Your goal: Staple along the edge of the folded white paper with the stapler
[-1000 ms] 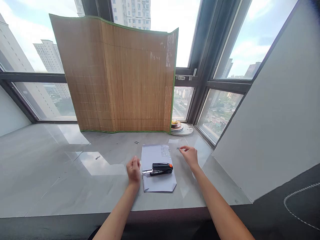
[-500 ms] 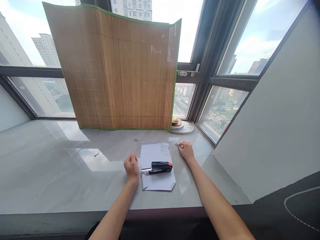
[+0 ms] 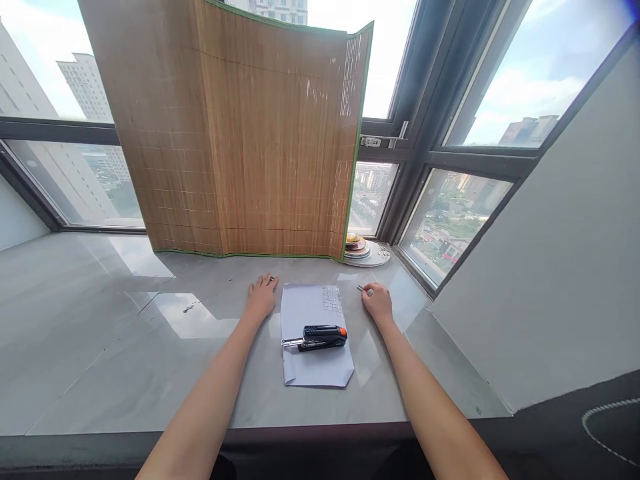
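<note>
Staples (image 3: 359,288) at both hands (image 3: 261,298) (image 3: 378,304) are outside paper (image 3: 315,369) edges.

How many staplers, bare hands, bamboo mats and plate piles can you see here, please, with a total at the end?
Stapler: 1
Bare hands: 2 (left hand, right hand)
Bamboo mat: 1
Pile of plates: 1
Total: 5
</note>
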Motion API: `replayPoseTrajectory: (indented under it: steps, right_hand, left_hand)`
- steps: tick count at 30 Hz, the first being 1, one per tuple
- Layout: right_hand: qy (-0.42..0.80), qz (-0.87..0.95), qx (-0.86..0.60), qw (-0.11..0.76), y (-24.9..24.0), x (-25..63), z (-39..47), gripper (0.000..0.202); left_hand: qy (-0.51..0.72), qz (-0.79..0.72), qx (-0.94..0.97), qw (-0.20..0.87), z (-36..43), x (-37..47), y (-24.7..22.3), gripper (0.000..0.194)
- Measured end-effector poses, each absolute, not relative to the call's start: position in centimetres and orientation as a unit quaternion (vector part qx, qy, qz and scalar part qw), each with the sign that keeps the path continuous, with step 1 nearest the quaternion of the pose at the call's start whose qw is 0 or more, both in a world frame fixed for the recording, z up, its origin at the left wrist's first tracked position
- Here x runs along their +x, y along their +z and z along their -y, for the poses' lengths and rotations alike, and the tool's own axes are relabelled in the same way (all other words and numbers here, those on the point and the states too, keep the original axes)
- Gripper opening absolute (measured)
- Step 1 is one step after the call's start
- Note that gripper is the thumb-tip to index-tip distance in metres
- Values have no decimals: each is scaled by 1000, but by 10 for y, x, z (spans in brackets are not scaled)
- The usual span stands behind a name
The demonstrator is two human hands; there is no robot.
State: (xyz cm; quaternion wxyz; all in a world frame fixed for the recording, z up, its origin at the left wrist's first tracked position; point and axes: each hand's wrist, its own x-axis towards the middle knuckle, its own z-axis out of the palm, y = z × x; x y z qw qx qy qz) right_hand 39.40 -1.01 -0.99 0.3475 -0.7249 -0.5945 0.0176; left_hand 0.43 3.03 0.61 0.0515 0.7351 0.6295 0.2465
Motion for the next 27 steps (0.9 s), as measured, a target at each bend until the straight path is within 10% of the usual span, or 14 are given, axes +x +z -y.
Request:
replayPoseTrajectory:
  steps: [15,27]
  right_hand:
    - [104,646,-559,509,26,382,41,48]
    - [323,879,-247,249,48,313,75,36]
  left_hand:
    - [491,-543,666,141,-19,4,16,28]
    - [563,-422,583,406,-27,30,21,45]
